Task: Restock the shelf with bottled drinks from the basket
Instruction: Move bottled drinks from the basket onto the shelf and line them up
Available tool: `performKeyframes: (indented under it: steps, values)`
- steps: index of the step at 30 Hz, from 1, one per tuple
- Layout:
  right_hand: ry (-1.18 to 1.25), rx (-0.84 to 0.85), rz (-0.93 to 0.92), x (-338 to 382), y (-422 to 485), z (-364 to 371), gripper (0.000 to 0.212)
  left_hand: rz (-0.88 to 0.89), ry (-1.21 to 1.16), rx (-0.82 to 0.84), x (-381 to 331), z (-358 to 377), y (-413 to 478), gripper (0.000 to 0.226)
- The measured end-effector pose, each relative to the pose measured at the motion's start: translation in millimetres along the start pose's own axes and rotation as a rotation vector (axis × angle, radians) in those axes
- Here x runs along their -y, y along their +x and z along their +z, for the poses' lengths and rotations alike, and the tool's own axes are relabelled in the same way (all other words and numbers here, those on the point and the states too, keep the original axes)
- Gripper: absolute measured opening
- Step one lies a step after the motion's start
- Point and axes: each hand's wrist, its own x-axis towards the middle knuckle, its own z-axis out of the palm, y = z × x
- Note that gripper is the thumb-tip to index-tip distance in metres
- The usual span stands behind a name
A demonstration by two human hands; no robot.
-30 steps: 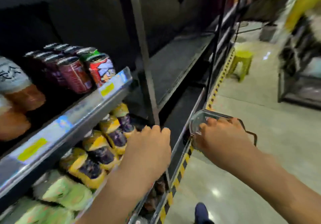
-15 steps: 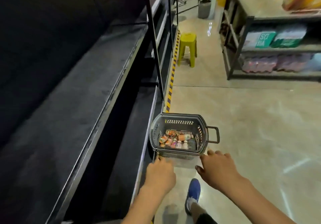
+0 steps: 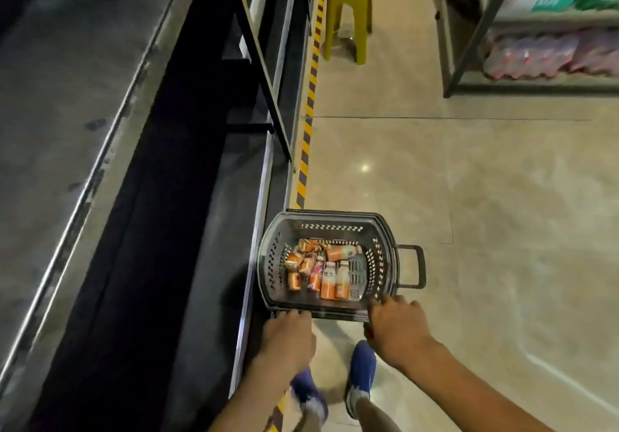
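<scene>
A dark grey plastic basket (image 3: pixel 335 217) stands on the floor beside the foot of the shelf, its side handle (image 3: pixel 418 267) pointing right. Several orange bottled drinks (image 3: pixel 328 280) with white caps lie jumbled in its bottom. My left hand (image 3: pixel 288 334) hovers palm down at the basket's near left corner, fingertips at the rim. My right hand (image 3: pixel 395 324) is at the near right corner, fingers apart and touching the rim. Neither hand holds a bottle. The dark shelf (image 3: pixel 100 130) on my left has bare boards here.
Yellow-black hazard tape (image 3: pixel 306 136) runs along the shelf foot. A yellow stool (image 3: pixel 348 12) stands further down the aisle. Another rack (image 3: pixel 469 29) with pink bottle packs (image 3: pixel 549 52) is at the right. My blue shoes (image 3: pixel 361 374) are just behind the basket.
The view has swung from the stocked shelf section down to the basket on the floor. Both hands have come down to its near rim.
</scene>
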Motion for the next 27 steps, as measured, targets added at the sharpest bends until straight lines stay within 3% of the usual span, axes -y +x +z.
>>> performKeyframes:
  steps: [9,15,18,21,25,27]
  values:
    - [-0.098,0.258,0.002,-17,227,112,0.042,0.045,0.026,0.112,51,74,250,0.023]
    - [-0.053,0.332,0.090,-22,372,232,0.040,0.110,0.211,0.069,72,152,421,0.041]
    - [0.064,0.328,0.178,-24,433,292,0.035,0.135,0.331,0.014,73,184,504,0.063]
    - [0.267,0.300,0.296,-29,488,351,0.034,0.148,0.438,-0.082,74,216,576,0.056]
    - [0.650,0.270,0.437,-27,548,410,0.067,0.078,0.511,-0.138,75,249,644,0.064]
    - [0.831,0.253,0.528,-25,569,426,0.073,0.039,0.589,-0.208,74,265,665,0.064]
